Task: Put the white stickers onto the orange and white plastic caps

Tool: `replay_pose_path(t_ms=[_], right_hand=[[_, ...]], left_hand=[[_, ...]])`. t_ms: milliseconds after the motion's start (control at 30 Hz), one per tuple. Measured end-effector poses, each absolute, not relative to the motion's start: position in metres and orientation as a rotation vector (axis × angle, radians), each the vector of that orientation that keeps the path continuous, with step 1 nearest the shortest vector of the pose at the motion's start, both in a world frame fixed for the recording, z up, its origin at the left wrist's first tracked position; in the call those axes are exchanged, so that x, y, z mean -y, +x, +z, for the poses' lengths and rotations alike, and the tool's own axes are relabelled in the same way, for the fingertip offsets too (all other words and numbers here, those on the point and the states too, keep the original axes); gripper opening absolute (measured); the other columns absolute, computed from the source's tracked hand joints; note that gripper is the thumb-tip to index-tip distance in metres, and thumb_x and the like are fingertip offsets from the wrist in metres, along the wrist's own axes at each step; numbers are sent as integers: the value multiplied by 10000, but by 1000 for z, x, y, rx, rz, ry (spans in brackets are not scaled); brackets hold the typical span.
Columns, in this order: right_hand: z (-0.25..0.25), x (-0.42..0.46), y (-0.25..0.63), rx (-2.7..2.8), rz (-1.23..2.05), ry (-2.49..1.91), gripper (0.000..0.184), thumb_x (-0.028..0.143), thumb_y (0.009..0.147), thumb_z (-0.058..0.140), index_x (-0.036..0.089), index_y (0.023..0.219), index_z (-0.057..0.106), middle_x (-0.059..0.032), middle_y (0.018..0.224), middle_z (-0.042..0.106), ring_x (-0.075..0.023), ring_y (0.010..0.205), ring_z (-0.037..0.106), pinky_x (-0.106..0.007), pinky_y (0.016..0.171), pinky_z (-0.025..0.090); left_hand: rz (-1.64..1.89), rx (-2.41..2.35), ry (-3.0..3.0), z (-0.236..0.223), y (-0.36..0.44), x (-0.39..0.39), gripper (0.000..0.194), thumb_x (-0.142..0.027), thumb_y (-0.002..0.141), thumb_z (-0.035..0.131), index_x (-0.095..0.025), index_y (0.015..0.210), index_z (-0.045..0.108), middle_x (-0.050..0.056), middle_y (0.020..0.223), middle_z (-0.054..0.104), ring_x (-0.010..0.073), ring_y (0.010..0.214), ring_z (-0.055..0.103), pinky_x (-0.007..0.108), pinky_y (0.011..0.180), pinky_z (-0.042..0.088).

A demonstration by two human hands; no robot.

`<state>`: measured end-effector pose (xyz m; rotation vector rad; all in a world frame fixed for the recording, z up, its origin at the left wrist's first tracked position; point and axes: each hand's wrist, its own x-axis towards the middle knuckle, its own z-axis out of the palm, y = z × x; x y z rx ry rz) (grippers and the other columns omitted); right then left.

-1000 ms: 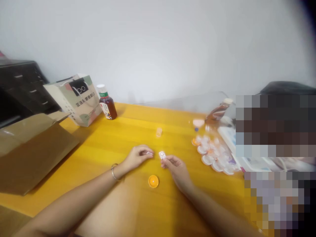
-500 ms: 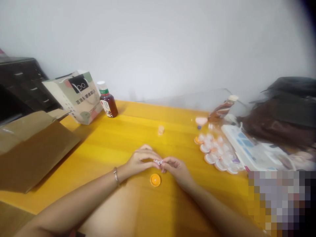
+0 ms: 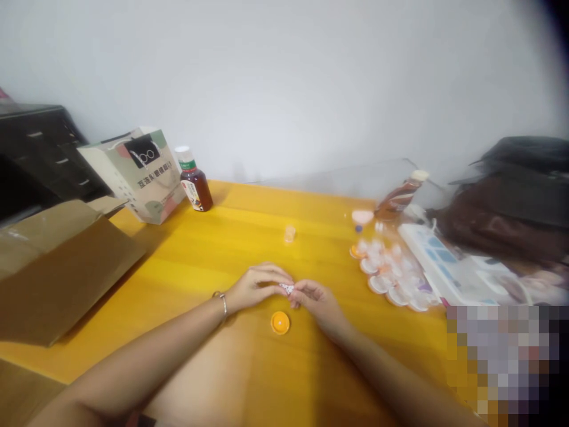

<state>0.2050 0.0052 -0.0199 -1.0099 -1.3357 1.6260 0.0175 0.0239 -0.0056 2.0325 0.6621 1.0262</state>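
Note:
Between my two hands is a small white patterned piece (image 3: pixel 287 289), too small to make out its kind. My left hand (image 3: pixel 258 286) pinches its left end between thumb and fingers, and a bracelet circles that wrist. On the other end, the thumb and fingers of my right hand (image 3: pixel 316 302) are closed. Just below the hands, a round orange cup or cap (image 3: pixel 280 323) lies on the yellow table (image 3: pixel 240 237), with a small pale spot at its middle. Beyond the hands stands a small clear, peach-tinted container (image 3: pixel 290 233).
At the left are a cardboard box (image 3: pixel 66 273), a paper gift bag (image 3: pixel 151 178) and a brown bottle (image 3: pixel 195 187) with a white cap. Several clear round containers (image 3: pixel 391 270), a white-and-blue case (image 3: pixel 438 255), another bottle (image 3: pixel 400 196) and a dark bag (image 3: pixel 502 207) crowd the right.
My left hand and wrist have shifted slightly right, and the bracelet has turned. The white piece has tilted a little between my fingers. My right hand stays almost still.

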Motion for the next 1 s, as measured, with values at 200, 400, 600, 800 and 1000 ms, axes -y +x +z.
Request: replay_pose_path(t_ms=[200, 400, 600, 800, 1000], right_hand=[[-17, -5, 204, 1385, 1577, -1068, 195, 381, 707, 640, 187, 702, 619, 25, 597, 612, -107, 584, 549, -249, 624, 426], [-11, -3, 202, 1446, 1545, -1110, 249, 428, 725, 602, 186, 668, 622, 11, 594, 622, -122, 586, 570, -269, 629, 445], [-13, -3, 201, 1455, 1527, -1141, 256, 435, 715, 605, 184, 671, 630, 8, 590, 625, -126, 579, 577, -271, 617, 454], [-19, -3, 199, 1478, 1504, -1155, 216, 392, 716, 607, 184, 657, 589, 22, 571, 597, -116, 561, 558, -256, 586, 436], [-18, 6, 200, 1674, 1320, -1121, 205, 381, 755, 545, 196, 840, 525, 1, 702, 553, -126, 625, 530, -268, 603, 440]], left_hand=[[996, -658, 1864, -6, 20, -23, 208, -226, 821, 555, -151, 986, 657, 104, 955, 640, 164, 877, 601, 282, 792, 482], [951, -745, 1644, -9, 22, -20, 303, -247, 812, 568, -166, 1103, 582, 91, 1018, 627, 161, 919, 590, 299, 844, 463], [939, -847, 1445, -9, 26, -20, 311, -284, 758, 632, -119, 1018, 594, 84, 930, 649, 139, 832, 608, 260, 781, 476], [850, -877, 1430, -11, 27, -22, 270, -340, 738, 641, -95, 851, 620, 50, 756, 657, 116, 688, 599, 225, 669, 463], [965, -913, 1364, -14, 28, -23, 262, -341, 731, 647, -96, 820, 612, 38, 740, 636, 101, 665, 573, 211, 657, 444]])
